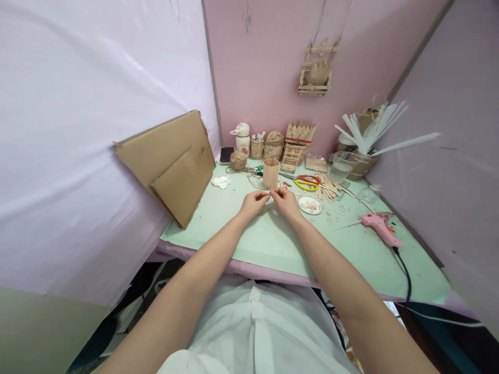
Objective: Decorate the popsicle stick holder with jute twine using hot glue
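Observation:
My left hand (254, 201) and my right hand (284, 200) meet fingertip to fingertip low over the table, both pinched closed. Whatever lies between the fingertips is too small to make out. Just behind them stands an upright cup made of wooden sticks (271, 174). To the right of my right hand is a small white dish (311, 205) with little wooden bits in it. Scissors with red and yellow handles (307, 183) lie beyond the dish, beside a pile of loose wooden sticks (329, 186).
A pink glue gun (380, 230) with a black cord lies at the right. Cardboard (177, 171) leans at the left. A twine ball (238, 160), white bottle (242, 139), plastic cup (343, 166) and stick-built holders (299, 140) line the back of the green table (218, 236).

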Action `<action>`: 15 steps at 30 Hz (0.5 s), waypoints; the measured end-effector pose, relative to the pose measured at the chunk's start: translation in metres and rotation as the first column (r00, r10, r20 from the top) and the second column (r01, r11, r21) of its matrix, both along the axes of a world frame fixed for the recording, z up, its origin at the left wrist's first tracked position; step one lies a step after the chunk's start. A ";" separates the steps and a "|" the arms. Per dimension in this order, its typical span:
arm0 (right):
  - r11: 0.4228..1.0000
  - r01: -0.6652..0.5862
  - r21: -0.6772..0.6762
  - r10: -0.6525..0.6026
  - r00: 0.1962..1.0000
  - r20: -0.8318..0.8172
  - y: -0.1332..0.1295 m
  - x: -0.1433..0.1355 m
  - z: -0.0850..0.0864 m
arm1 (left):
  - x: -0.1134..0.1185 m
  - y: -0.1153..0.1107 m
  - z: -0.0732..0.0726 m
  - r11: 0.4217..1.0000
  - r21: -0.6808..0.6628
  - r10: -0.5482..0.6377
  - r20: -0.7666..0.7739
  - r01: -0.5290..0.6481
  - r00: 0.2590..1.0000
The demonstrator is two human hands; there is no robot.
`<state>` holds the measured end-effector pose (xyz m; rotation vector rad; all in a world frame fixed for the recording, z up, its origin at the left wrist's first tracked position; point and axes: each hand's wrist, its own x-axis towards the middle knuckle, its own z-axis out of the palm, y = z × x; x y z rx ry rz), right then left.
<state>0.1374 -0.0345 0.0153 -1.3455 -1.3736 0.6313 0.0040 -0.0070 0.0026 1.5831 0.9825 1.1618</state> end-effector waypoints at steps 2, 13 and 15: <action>0.998 0.011 0.054 -0.014 0.997 0.069 0.000 -0.001 0.000 | 0.000 0.001 -0.001 1.000 -0.003 0.013 0.029 -0.012 0.999; 0.992 -0.030 0.121 0.008 0.984 0.178 -0.002 -0.001 0.000 | -0.002 0.001 0.001 0.998 0.004 0.060 0.041 -0.061 0.997; 0.991 -0.032 0.127 0.008 0.983 0.181 -0.003 -0.002 0.001 | -0.002 0.001 0.001 0.998 0.013 0.062 0.029 -0.063 0.998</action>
